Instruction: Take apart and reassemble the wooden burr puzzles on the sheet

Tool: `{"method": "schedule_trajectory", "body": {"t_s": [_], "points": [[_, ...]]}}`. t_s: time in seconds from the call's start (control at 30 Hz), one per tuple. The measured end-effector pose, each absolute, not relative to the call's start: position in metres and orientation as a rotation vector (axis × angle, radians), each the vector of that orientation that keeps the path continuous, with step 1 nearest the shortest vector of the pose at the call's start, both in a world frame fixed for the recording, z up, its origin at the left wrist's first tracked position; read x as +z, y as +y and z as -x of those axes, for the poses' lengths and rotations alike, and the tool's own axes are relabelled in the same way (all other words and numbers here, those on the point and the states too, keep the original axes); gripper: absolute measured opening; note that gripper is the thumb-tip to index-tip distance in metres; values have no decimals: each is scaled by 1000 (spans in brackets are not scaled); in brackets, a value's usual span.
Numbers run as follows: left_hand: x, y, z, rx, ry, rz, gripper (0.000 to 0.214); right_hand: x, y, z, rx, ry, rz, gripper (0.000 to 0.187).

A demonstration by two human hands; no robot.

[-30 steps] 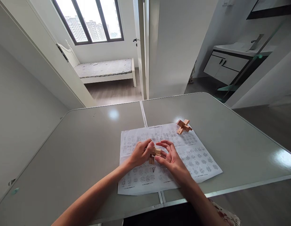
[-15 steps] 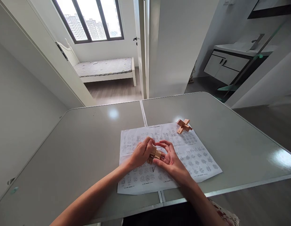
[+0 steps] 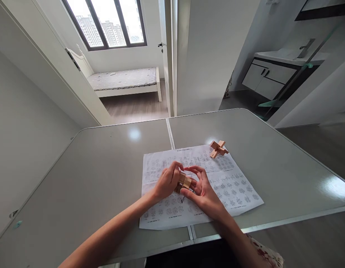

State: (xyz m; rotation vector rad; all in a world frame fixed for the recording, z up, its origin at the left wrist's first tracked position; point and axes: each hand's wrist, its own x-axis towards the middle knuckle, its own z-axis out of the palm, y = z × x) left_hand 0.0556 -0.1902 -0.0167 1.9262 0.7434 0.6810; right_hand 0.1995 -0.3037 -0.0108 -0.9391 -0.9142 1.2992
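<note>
Between my hands, above the printed sheet (image 3: 234, 193), is a small wooden interlocking puzzle (image 3: 186, 182) made of light blocks. My left hand (image 3: 169, 180) wraps round its left side with the fingers curled over. From the right, my right hand (image 3: 202, 190) cups the puzzle, its thumb at the near lower edge and its fingers bent around the far side. Part of the puzzle is hidden by my fingers. A second wooden puzzle (image 3: 218, 149), cross-shaped, rests on the sheet's far right corner.
The sheet, covered with small line diagrams, lies on a grey-green table (image 3: 105, 178) with a metal seam (image 3: 170, 134) down its middle. Beyond the table are a doorway with a bed (image 3: 127, 80), a wall, and a washbasin cabinet (image 3: 269, 76) at right.
Very little differs. My right thumb has shifted slightly left along the puzzle's near edge, and the held puzzle is almost in the same place.
</note>
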Motion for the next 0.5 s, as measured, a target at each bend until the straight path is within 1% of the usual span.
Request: {"method": "schedule_trajectory", "body": {"t_s": [0.23, 0.4, 0.43, 0.5], "points": [[-14, -193, -55, 722, 780, -1952, 34, -2, -303, -202, 1372, -758, 871, 60], [-14, -193, -52, 693, 579, -1998, 36, 4, -303, -206, 1403, -511, 870, 55], [-14, -192, -52, 671, 536, -2008, 42, 4, -303, -207, 1402, -469, 878, 56], [-13, -192, -52, 641, 491, -2024, 61, 4, -303, -209, 1404, -400, 901, 58]]}}
